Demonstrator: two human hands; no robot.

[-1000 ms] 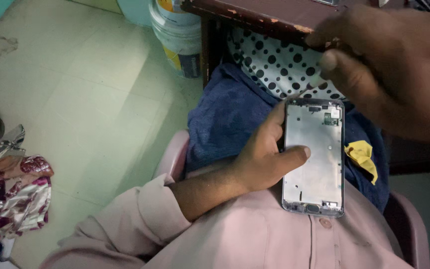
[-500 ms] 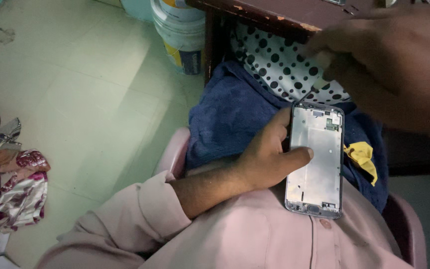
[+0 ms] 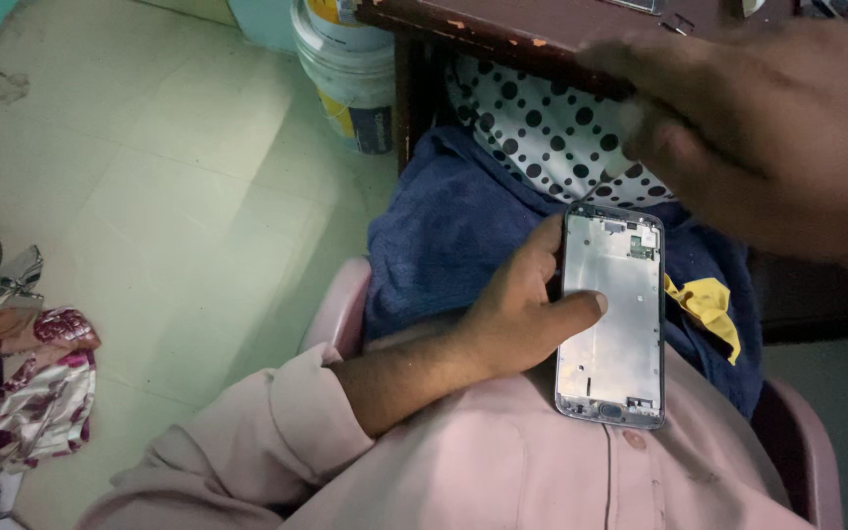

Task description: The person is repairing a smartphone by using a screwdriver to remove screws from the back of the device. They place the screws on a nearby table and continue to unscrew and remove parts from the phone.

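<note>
Left hand (image 3: 517, 319) grips bare phone frame (image 3: 612, 316), thumb across its metal plate; frame rests upright against pink shirt (image 3: 503, 471), over blue cloth (image 3: 453, 226) on lap. Hold unchanged over last second, frame barely shifted. Right hand (image 3: 758, 128) has swung leftward past counter (image 3: 503, 25) edge, blurred, mid-motion; fingers loosely curled, grip cannot be told. Yellow scrap (image 3: 709, 304) just beside frame.

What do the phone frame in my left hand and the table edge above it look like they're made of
The phone frame looks like bare metal, probably aluminium: a dull silver plate with stamped cutouts, inside a darker rim that may be plastic. The left hand holds it by the side. The table edge looks like painted wood: dark maroon coat chipped to pale spots.
</note>
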